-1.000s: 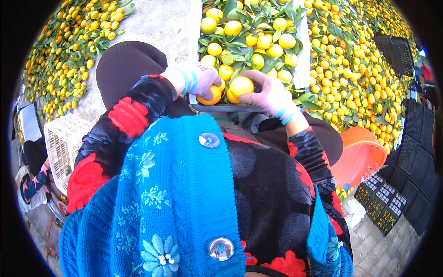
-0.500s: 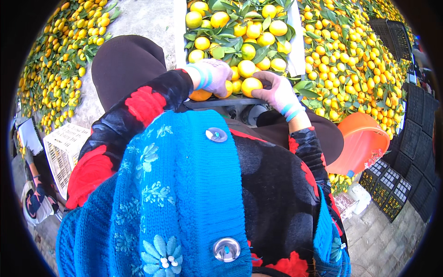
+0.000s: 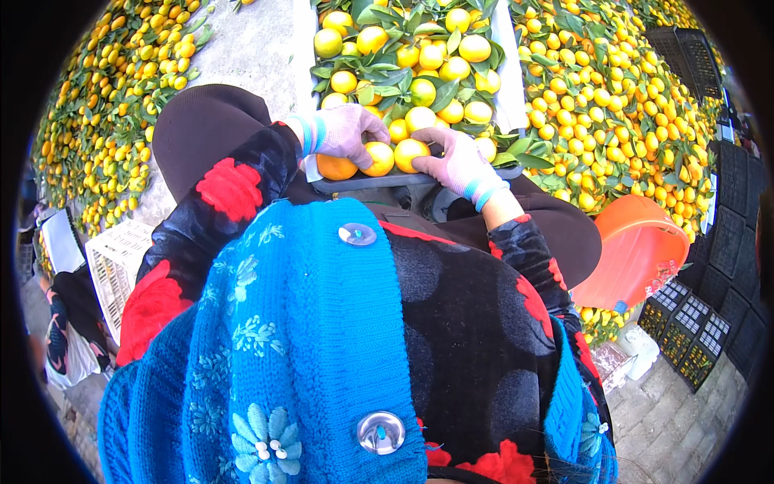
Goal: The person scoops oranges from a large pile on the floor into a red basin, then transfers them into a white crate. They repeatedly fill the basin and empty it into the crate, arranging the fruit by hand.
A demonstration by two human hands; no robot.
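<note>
A crate holds yellow-orange mandarins with green leaves, and its dark near rim (image 3: 355, 185) is close to my lap. My left hand (image 3: 343, 133), in a pale glove, curls its fingers over a mandarin (image 3: 376, 160) in the near row. Beside it, the gloved right hand (image 3: 459, 164) grips another mandarin (image 3: 410, 156) between thumb and fingers. A deeper orange mandarin (image 3: 335, 167) sits in the near left corner, below my left wrist. White lining (image 3: 506, 81) stands up along the crate's right side.
Loose mandarins (image 3: 597, 105) are heaped to the right, and another heap (image 3: 121, 105) spreads at far left. An orange plastic tub (image 3: 633, 254) stands by my right knee. A white crate (image 3: 117, 258) is at left; black crates (image 3: 730, 194) stack at right. Another person (image 3: 72, 331) is at the left edge.
The view has shifted slightly. My left hand has moved a little left within the crate's near row, baring more of its mandarin. The right hand still grips its mandarin.
</note>
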